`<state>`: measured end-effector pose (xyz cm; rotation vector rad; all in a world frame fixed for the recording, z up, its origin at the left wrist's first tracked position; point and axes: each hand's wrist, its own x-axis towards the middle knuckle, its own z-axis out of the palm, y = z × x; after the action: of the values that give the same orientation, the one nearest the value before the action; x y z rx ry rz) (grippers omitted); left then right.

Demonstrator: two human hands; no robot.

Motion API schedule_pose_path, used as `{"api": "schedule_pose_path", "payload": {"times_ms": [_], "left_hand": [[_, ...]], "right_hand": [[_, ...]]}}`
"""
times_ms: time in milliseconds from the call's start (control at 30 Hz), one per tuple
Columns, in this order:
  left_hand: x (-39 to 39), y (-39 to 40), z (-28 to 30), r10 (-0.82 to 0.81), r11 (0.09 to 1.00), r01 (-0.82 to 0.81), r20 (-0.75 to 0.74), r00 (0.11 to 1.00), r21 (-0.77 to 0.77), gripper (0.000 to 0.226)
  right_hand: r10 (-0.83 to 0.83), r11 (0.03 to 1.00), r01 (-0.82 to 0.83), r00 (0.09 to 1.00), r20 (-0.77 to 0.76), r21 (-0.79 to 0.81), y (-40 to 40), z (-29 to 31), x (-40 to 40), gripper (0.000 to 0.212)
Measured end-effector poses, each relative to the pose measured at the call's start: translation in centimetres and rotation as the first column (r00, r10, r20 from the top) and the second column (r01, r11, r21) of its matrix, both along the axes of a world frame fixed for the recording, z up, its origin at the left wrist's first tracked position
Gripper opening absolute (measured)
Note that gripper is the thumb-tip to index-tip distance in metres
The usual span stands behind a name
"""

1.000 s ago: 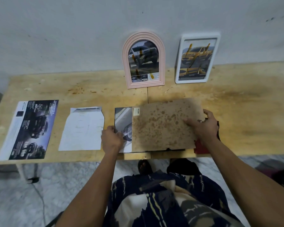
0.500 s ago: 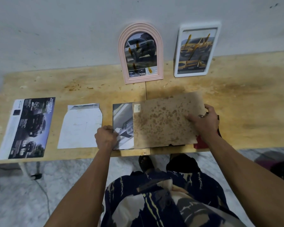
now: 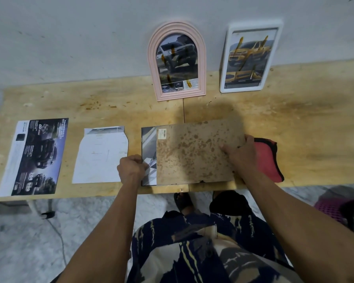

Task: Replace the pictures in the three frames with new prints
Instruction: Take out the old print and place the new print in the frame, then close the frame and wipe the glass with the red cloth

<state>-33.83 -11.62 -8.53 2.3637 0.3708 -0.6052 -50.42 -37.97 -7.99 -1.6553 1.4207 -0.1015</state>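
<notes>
A stained brown backing board (image 3: 194, 152) lies on a face-down frame near the table's front edge. From under its left side a print (image 3: 148, 146) sticks out. My left hand (image 3: 131, 169) pinches that print's lower left part. My right hand (image 3: 240, 153) grips the board's right edge, fingers on top. A pink arched frame (image 3: 177, 61) and a white rectangular frame (image 3: 250, 58) lean on the wall, each with a car picture. A dark car print (image 3: 37, 156) and a white arch-cut sheet (image 3: 101, 155) lie flat to the left.
A red and black cloth (image 3: 267, 160) lies right of the board, partly under my right hand. The wooden table (image 3: 305, 127) has bare stained surface on the right. My legs and sandalled feet stand below the front edge. A cable runs on the floor at left.
The board has slid a little to the right and more of the print shows at its left. My head has moved closer, so everything looks larger. Both hands keep their holds.
</notes>
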Motion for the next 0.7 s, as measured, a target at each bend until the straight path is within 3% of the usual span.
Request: {"api": "schedule_pose_path", "payload": {"times_ms": [200,300,533,700], "left_hand": [[0.2,0.3,0.0,-0.018,1.000,0.018,-0.005,1.000,0.004,0.015],[0.5,0.2,-0.1,-0.025,1.000,0.025,-0.024,0.999,0.013,0.017],[0.2,-0.2,0.7,-0.141,0.985,0.140,-0.004,0.990,0.099,0.028],[0.4,-0.3,0.6,-0.165,0.977,0.167,-0.026,0.986,0.134,0.020]], "right_hand": [[0.020,1.000,-0.021,0.994,-0.103,-0.003,1.2,-0.2,2.2,0.075],[0.044,0.999,-0.044,0.990,-0.136,0.003,2.0,-0.8,2.7,0.085],[0.130,0.989,-0.145,0.950,-0.283,-0.033,3.3,-0.8,3.9,0.085],[0.236,0.968,-0.251,0.918,-0.319,-0.006,3.0,-0.8,3.6,0.088]]}}
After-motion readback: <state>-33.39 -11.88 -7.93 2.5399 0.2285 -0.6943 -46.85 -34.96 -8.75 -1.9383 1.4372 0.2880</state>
